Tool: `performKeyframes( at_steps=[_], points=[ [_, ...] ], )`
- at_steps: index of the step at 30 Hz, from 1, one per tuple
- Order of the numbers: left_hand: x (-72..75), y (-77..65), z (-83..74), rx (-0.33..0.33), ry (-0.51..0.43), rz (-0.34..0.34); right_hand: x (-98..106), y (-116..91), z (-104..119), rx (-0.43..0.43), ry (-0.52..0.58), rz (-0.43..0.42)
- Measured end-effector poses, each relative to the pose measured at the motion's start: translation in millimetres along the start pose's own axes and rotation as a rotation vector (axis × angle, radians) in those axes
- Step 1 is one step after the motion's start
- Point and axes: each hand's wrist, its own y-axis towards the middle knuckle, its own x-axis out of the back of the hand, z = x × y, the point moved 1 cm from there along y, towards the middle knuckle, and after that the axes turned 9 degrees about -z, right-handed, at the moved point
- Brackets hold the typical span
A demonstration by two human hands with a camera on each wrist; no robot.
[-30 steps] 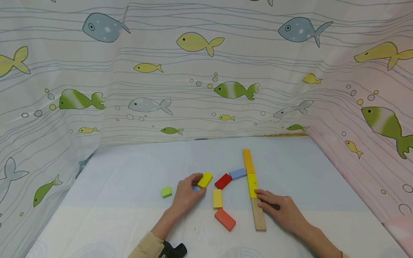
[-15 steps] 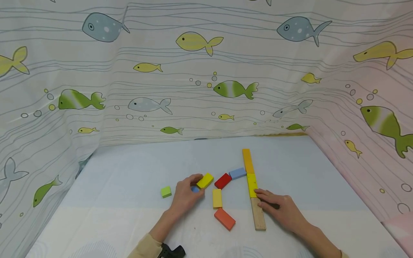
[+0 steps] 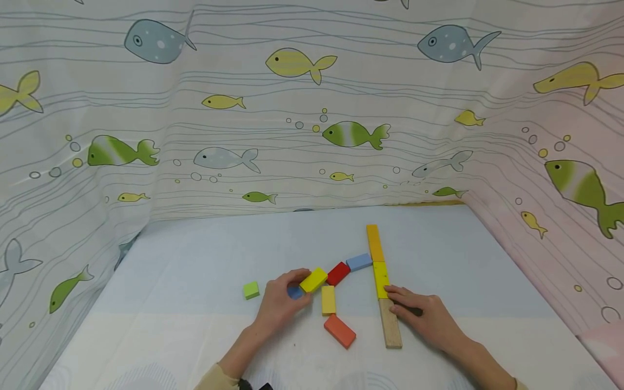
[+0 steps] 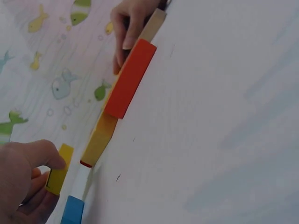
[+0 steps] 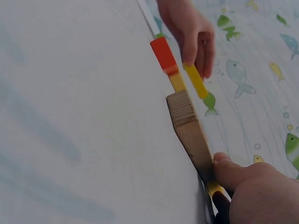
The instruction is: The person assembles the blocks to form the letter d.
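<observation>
My left hand (image 3: 280,300) pinches a bright yellow toy block (image 3: 313,280) between thumb and fingers, its right end at the red block (image 3: 338,274). A blue block (image 3: 294,292) lies under that hand, partly hidden. The right hand (image 3: 429,319) touches a straight row from its right side, fingertips where the yellow block of the row (image 3: 380,277) meets the bare wooden block (image 3: 390,327). An orange block (image 3: 374,244) forms the row's far end. In the right wrist view, the thumb lies against the wooden block's side.
A light blue block (image 3: 359,262) links the red block to the row. Nearer stand a pale yellow block (image 3: 329,300) and an orange-red block (image 3: 339,331), end to end. A green cube (image 3: 251,290) sits at the left. Fish-print cloth (image 3: 292,135) hangs behind the table.
My left hand has brought the yellow block slightly right and nearer, so it meets the red block, which has shifted a little right. The right hand has stayed in place.
</observation>
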Motion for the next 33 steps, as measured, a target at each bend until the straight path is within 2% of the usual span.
performKeyframes(
  at_steps=[7, 16, 19, 25, 33],
  points=[
    [-1.0, -9.0, -13.8, -0.007, -0.083, 0.093, 0, 0, 0, -0.005, -0.011, 0.002],
    [-10.8, -22.5, -28.7, -0.109, -0.16, 0.199, 0, 1, 1, -0.007, -0.011, 0.0],
    [-15.0, -26.2, -30.0, -0.118, -0.182, 0.232, -1, 1, 2, -0.007, -0.011, 0.002],
    [-23.8, -31.7, -32.5, -0.118, -0.172, 0.308, -1, 1, 3, -0.003, -0.009, -0.001],
    [-32.9, -36.9, -39.3, -0.199, -0.14, 0.386, 0, 1, 4, -0.002, -0.01, -0.001]
  ],
)
